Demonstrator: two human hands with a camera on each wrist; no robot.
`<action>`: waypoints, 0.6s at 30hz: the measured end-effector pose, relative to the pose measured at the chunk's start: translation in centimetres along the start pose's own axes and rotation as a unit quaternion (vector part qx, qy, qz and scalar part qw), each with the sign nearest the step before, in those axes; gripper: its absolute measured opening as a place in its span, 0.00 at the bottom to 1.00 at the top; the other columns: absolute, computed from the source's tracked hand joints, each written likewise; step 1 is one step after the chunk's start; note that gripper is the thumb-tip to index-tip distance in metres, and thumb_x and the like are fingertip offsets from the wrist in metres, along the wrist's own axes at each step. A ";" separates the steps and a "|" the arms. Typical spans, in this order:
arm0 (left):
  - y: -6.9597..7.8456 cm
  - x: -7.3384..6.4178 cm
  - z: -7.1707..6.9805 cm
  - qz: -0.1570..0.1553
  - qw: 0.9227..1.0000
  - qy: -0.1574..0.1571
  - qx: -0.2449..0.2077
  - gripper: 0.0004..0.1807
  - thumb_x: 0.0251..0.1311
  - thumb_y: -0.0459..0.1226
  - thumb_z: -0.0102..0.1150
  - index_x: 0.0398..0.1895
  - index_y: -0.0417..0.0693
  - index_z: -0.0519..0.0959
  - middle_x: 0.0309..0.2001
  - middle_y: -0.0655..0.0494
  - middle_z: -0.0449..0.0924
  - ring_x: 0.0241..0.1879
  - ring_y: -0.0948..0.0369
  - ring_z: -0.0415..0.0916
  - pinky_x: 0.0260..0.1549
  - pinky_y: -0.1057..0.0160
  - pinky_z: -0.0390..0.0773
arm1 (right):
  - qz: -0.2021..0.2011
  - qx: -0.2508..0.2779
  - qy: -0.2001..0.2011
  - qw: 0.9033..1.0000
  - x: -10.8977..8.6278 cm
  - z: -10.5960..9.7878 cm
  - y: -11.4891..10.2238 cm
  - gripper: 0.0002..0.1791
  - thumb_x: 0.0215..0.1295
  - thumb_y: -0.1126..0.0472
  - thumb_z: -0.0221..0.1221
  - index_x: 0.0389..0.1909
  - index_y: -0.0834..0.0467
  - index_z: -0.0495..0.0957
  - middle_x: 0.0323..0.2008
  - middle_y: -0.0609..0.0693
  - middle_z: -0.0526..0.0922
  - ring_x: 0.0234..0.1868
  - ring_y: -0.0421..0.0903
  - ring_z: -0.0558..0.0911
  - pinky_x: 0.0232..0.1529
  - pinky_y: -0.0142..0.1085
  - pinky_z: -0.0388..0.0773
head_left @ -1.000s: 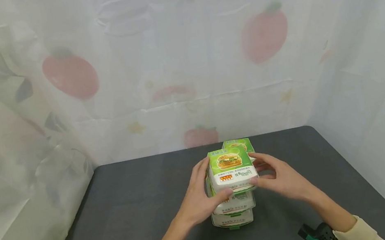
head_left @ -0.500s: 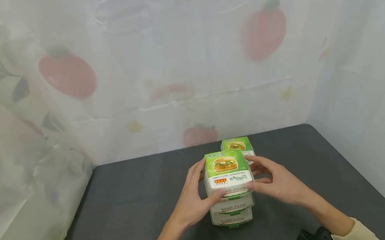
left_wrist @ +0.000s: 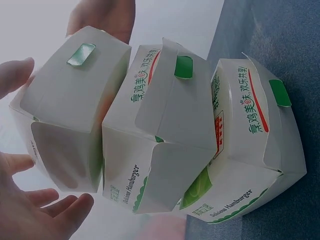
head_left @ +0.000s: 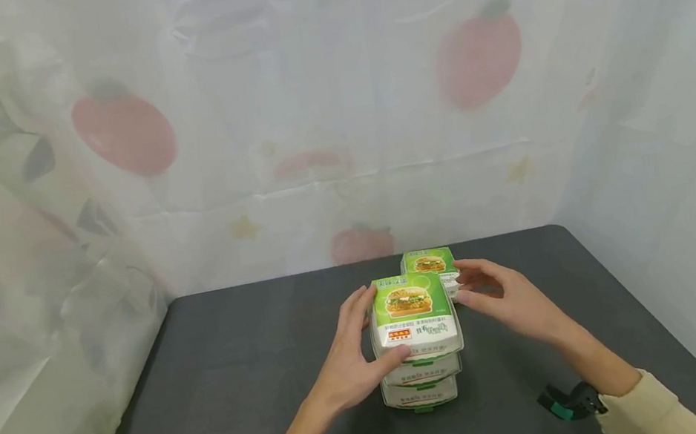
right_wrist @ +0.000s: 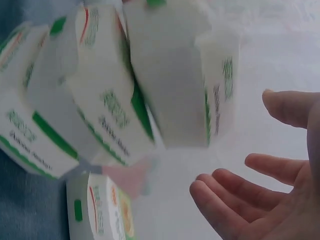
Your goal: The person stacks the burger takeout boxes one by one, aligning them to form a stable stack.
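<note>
Three white-and-green hamburger boxes stand in an uneven stack; the top box [head_left: 413,312] shows a burger picture on its lid. My left hand [head_left: 349,359] holds this top box at its left side, thumb over the front edge and fingers toward the back corner. Below it sit the middle box [left_wrist: 160,120] and the bottom box [left_wrist: 250,135], their green tabs visible. My right hand [head_left: 516,301] is off the stack, fingers spread and holding nothing, its fingertips near another hamburger box [head_left: 429,262] behind the stack. The right wrist view shows a gap between the right fingers and the stack.
The boxes stand on a dark grey table [head_left: 260,350]. A pale curtain [head_left: 304,103] with strawberry prints rises behind the table's far edge, and more hanging fabric [head_left: 15,296] borders the left side. Both wrists wear black devices.
The top box has shifted slightly left and down onto the stack. My right hand has let go of it and moved right and back; the left hand has stayed at the box.
</note>
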State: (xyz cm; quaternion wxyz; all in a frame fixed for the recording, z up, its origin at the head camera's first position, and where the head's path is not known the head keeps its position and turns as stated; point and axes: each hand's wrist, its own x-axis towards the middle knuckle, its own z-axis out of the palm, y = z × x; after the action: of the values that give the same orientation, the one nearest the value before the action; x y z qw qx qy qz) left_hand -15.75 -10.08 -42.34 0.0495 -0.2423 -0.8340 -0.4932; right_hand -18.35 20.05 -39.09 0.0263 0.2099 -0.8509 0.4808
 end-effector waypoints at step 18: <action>-0.1 -0.1 0.4 -0.005 1.000 -0.003 -0.006 0.52 0.60 0.53 0.70 0.83 0.66 0.48 0.81 0.60 0.38 0.75 0.53 0.52 0.65 0.40 0.63 | 0.054 -0.071 0.062 0.994 5.2 0.9 6.6 0.35 0.72 0.47 0.63 0.72 0.62 0.68 0.64 0.66 0.72 0.63 0.65 0.74 0.60 0.57 0.73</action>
State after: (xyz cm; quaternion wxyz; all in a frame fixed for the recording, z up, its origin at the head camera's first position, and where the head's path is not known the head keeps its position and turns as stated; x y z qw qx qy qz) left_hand -15.62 -9.84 -42.69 0.0424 -0.2398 -0.8323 -0.4980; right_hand -25.44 20.55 -43.61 0.0679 0.1313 -0.8898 0.4318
